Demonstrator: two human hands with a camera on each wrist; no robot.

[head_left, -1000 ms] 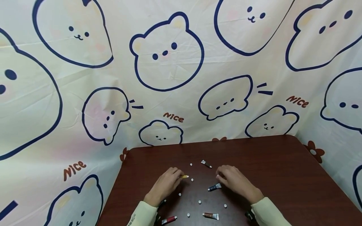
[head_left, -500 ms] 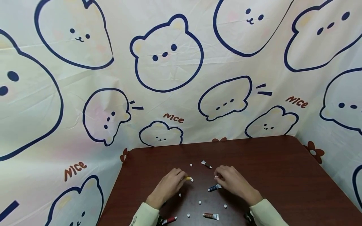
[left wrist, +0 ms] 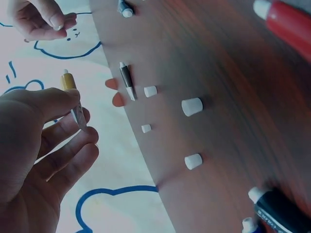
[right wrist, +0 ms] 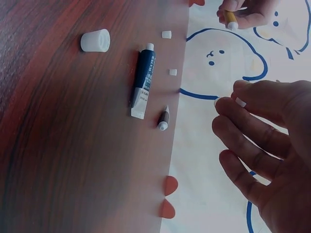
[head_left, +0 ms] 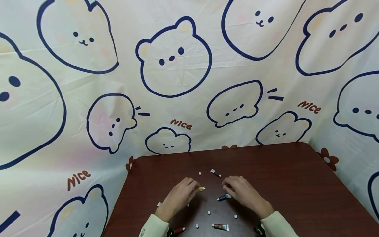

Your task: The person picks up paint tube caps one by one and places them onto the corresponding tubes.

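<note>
My left hand pinches a small yellow paint tube between thumb and fingers, above the table. Its white nozzle end points toward my right hand. A tiny white cap is pinched between the thumb and forefinger of the right hand, apart from the tube. Just below the right hand lies a dark blue paint tube. Farther back are a small dark brown tube and a loose white cap. The head view barely shows the cap below the yellow tube.
Nearer me lie a brown paint tube, a red tube and a black tube. Several loose white caps, one of them near the front, are scattered between them. A patterned cloth hangs behind the table.
My left hand has moved right with the yellow tube, and the right hand has shifted slightly left. Tube and cap are closer together. The head view has tilted a little.
</note>
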